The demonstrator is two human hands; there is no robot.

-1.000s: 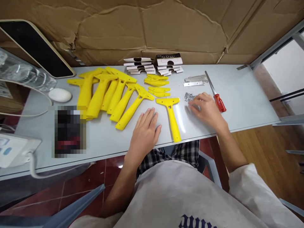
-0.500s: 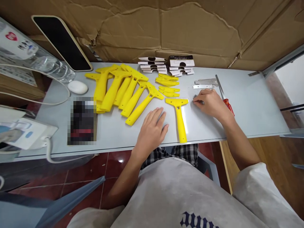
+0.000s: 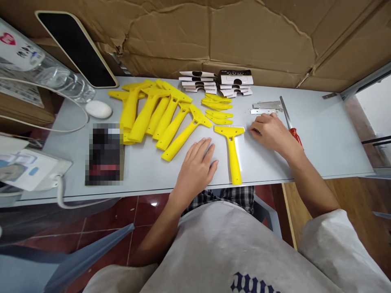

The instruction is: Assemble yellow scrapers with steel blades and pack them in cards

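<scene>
My left hand (image 3: 197,167) lies flat on the table with its fingers stretched out, holding nothing. Just right of it is a yellow scraper handle (image 3: 233,158), its wide head pointing away from me. My right hand (image 3: 269,131) rests on the table beyond that handle, fingers curled down and together. A bit of something small and dark shows at its fingertips, mostly hidden. Thin metal plates (image 3: 266,106) lie just past the right hand. A screwdriver (image 3: 293,132) with a red handle lies beside its wrist.
Several yellow scraper handles (image 3: 166,118) lie fanned out at the left, with curved yellow pieces (image 3: 218,106) to their right. Folded white and black cards (image 3: 236,77) stand along the cardboard. A phone (image 3: 76,47), a bottle (image 3: 58,79) and a white mouse (image 3: 98,109) occupy the far left.
My right fingers have curled further over the small dark metal pieces, which showed beside them before and are now nearly covered. The left hand stays put. The view has shifted slightly.
</scene>
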